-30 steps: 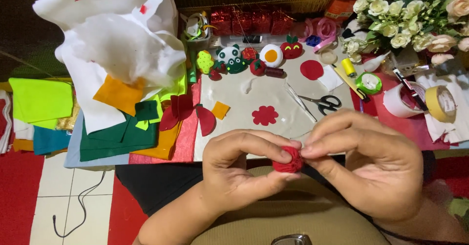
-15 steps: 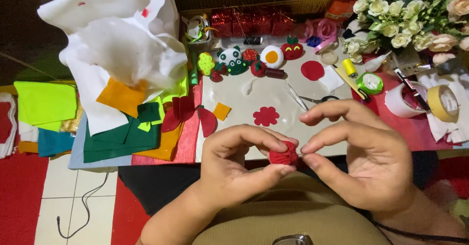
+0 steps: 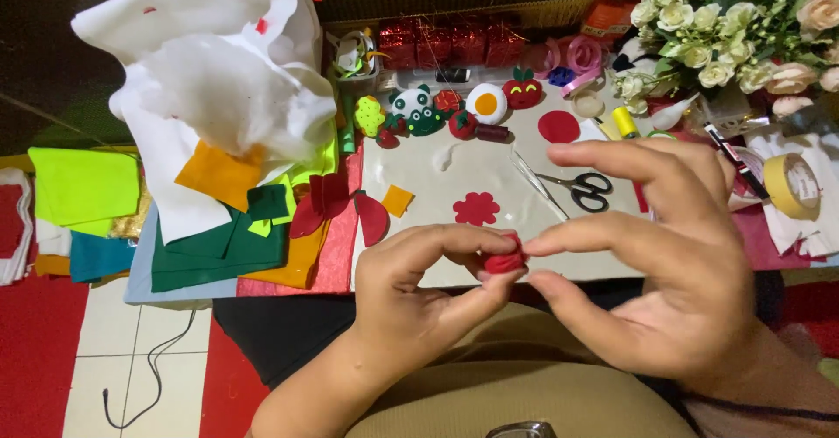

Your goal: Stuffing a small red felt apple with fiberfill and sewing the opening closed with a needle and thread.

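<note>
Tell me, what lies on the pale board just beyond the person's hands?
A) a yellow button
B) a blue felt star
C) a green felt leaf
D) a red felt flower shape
D: a flat red felt flower shape lies on the pale board, just past the left hand and right hand, which pinch a small red felt piece.

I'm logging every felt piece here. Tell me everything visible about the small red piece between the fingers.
The small red piece looks like soft felt, folded or bunched into a little lump with a crease on top. The left hand pinches it between thumb and forefinger; the right hand touches its right edge with its fingertips. It is held above the near edge of the pale board. Its underside is hidden.
</note>
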